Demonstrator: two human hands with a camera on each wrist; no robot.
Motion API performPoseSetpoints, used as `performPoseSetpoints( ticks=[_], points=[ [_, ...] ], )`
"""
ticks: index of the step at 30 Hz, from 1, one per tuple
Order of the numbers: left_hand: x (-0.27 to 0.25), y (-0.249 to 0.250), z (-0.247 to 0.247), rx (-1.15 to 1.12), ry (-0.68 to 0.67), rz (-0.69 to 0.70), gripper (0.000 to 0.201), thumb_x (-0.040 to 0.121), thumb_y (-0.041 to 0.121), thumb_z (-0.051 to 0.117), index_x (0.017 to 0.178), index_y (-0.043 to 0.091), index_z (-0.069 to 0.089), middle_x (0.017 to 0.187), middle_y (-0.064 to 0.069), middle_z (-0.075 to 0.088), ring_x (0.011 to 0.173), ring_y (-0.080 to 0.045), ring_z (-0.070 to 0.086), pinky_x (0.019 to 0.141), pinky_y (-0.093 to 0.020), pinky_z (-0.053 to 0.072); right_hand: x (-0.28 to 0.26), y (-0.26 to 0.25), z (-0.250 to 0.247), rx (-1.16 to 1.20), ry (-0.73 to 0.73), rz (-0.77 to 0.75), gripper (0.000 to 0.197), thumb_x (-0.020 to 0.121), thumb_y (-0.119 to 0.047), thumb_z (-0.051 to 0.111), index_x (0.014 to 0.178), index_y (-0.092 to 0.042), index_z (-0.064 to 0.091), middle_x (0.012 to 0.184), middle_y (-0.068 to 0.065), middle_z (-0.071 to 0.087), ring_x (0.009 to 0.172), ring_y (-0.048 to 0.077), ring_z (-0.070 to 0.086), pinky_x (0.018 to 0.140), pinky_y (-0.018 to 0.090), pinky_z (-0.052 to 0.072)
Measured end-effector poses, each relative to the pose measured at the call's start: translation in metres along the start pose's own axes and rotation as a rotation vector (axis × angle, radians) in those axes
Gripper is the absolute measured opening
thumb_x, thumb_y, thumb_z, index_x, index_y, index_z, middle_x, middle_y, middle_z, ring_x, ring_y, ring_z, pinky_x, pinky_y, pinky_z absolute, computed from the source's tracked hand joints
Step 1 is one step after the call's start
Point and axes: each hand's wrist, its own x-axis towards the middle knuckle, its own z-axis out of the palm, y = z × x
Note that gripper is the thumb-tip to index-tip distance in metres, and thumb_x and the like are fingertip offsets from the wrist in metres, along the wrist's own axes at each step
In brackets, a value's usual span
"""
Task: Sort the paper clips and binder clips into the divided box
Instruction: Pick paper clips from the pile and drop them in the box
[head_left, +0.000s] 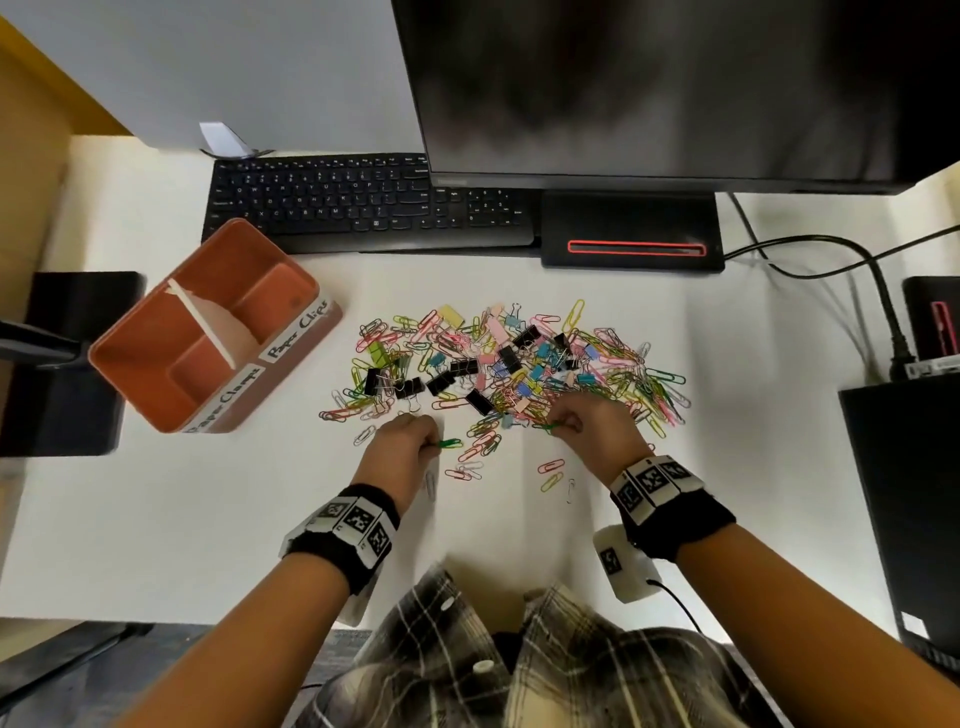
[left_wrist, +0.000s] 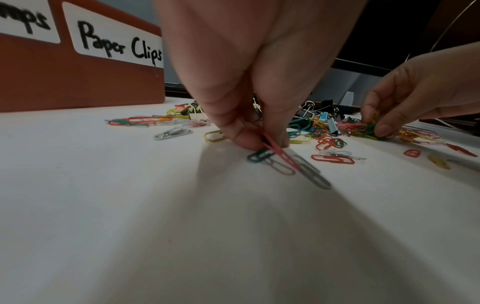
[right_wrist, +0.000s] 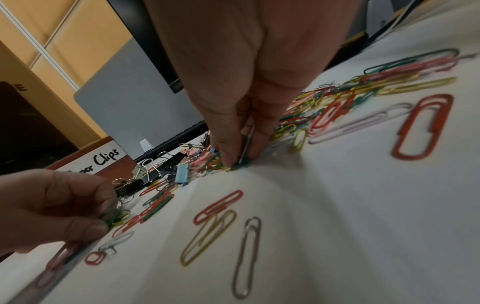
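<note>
Left hand (head_left: 402, 441) and right hand (head_left: 587, 415) each pinch light, slippery paper clips (head_left: 449, 443); fingertip edge-grips likely suit them.

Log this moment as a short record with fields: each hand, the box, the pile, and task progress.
left hand: pinches paper clips, a green one sticking out of its grip
right hand: pinches a green paper clip at the pile's near edge
divided box: orange, left of the pile, labelled "Paper Clips"; both compartments look empty
pile: mixed paper clips and binder clips on the white desk
progress: nothing sorted into the box yet
</note>
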Motion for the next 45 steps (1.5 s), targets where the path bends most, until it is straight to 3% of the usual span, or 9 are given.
performPoseSetpoints(
  ticks=[6, 14, 20, 23, 27, 30, 34, 39, 45],
  points=[
    [-0.006, 0.003, -0.002, -0.028, 0.047, 0.025, 0.002, 0.082, 0.004, 0.062, 0.083, 0.005, 0.063, 0.077, -0.006, 0.061, 0.071, -0.022, 0.051, 0.066, -0.026, 0.037, -0.006, 0.002, -0.023, 0.073, 0.083, -0.011, 0.013, 0.078, -0.004, 0.070, 0.088, -0.012, 0.067, 0.070, -0.017, 0.058, 0.060, -0.006, 0.054, 0.064, 0.002, 0.043],
    [-0.019, 0.010, -0.073, -0.235, 0.288, -0.063, 0.005, 0.080, 0.008, 0.067, 0.080, 0.012, 0.064, 0.073, 0.009, 0.063, 0.068, 0.010, 0.057, 0.063, -0.001, 0.041, 0.014, -0.089, -0.039, 0.126, 0.049, -0.207, 0.024, 0.081, -0.007, 0.068, 0.101, -0.018, 0.061, 0.087, -0.008, 0.061, 0.079, 0.006, 0.060, 0.075, 0.008, 0.046],
    [-0.004, -0.044, -0.186, -0.287, 0.595, -0.246, 0.011, 0.079, 0.009, 0.067, 0.076, 0.016, 0.060, 0.069, 0.003, 0.060, 0.061, -0.008, 0.056, 0.059, -0.001, 0.040, 0.078, -0.225, 0.024, 0.191, 0.006, -0.410, 0.022, 0.079, -0.001, 0.064, 0.096, -0.015, 0.065, 0.089, -0.002, 0.063, 0.079, 0.008, 0.057, 0.075, 0.013, 0.046],
    [0.013, -0.057, -0.199, -0.349, 0.555, -0.285, 0.017, 0.079, 0.008, 0.067, 0.073, 0.021, 0.058, 0.078, -0.004, 0.065, 0.074, -0.021, 0.063, 0.077, -0.026, 0.050, 0.104, -0.255, 0.060, 0.201, -0.026, -0.411, 0.025, 0.076, 0.004, 0.063, 0.095, -0.012, 0.065, 0.089, 0.004, 0.065, 0.077, 0.012, 0.057, 0.078, 0.025, 0.051],
    [0.013, -0.075, -0.211, -0.174, 0.420, -0.230, 0.029, 0.082, 0.009, 0.063, 0.111, 0.010, 0.062, 0.112, -0.010, 0.064, 0.103, -0.023, 0.060, 0.093, -0.027, 0.043, 0.122, -0.278, 0.084, 0.154, -0.098, -0.371, 0.030, 0.080, -0.009, 0.067, 0.109, -0.015, 0.062, 0.110, 0.005, 0.064, 0.093, 0.015, 0.061, 0.088, 0.029, 0.051],
    [-0.007, -0.067, -0.200, -0.159, 0.469, -0.023, 0.030, 0.080, 0.006, 0.063, 0.107, 0.018, 0.064, 0.107, -0.002, 0.063, 0.097, -0.015, 0.059, 0.089, -0.021, 0.045, 0.122, -0.250, 0.069, 0.132, 0.025, -0.336, 0.024, 0.085, -0.021, 0.064, 0.109, -0.023, 0.061, 0.110, -0.006, 0.060, 0.092, 0.011, 0.060, 0.086, 0.027, 0.050],
    [-0.022, -0.060, -0.150, -0.293, 0.159, 0.040, 0.038, 0.081, 0.015, 0.067, 0.118, 0.020, 0.056, 0.114, 0.000, 0.055, 0.099, -0.011, 0.056, 0.091, -0.027, 0.048, 0.127, -0.193, 0.051, -0.107, 0.030, -0.168, 0.028, 0.089, -0.023, 0.059, 0.117, -0.024, 0.057, 0.116, -0.003, 0.060, 0.095, 0.011, 0.057, 0.086, 0.027, 0.048],
    [-0.005, -0.073, -0.085, -0.037, -0.095, -0.050, 0.073, 0.082, 0.023, 0.062, 0.142, 0.026, 0.020, 0.149, -0.003, 0.024, 0.133, -0.025, 0.029, 0.111, -0.039, 0.030, 0.140, -0.170, 0.063, -0.445, -0.238, -0.198, 0.047, 0.087, -0.011, 0.054, 0.129, -0.031, 0.050, 0.148, -0.001, 0.038, 0.135, 0.020, 0.035, 0.115, 0.040, 0.027],
    [0.009, -0.075, -0.064, 0.001, 0.175, -0.031, 0.037, 0.088, 0.011, 0.052, 0.124, 0.018, 0.052, 0.117, 0.001, 0.051, 0.105, -0.018, 0.045, 0.093, -0.031, 0.044, 0.158, -0.173, 0.076, -0.574, -0.385, -0.346, 0.063, 0.079, 0.005, 0.052, 0.127, -0.034, 0.053, 0.149, 0.001, 0.032, 0.133, 0.026, 0.032, 0.109, 0.040, 0.032]
  ],
)
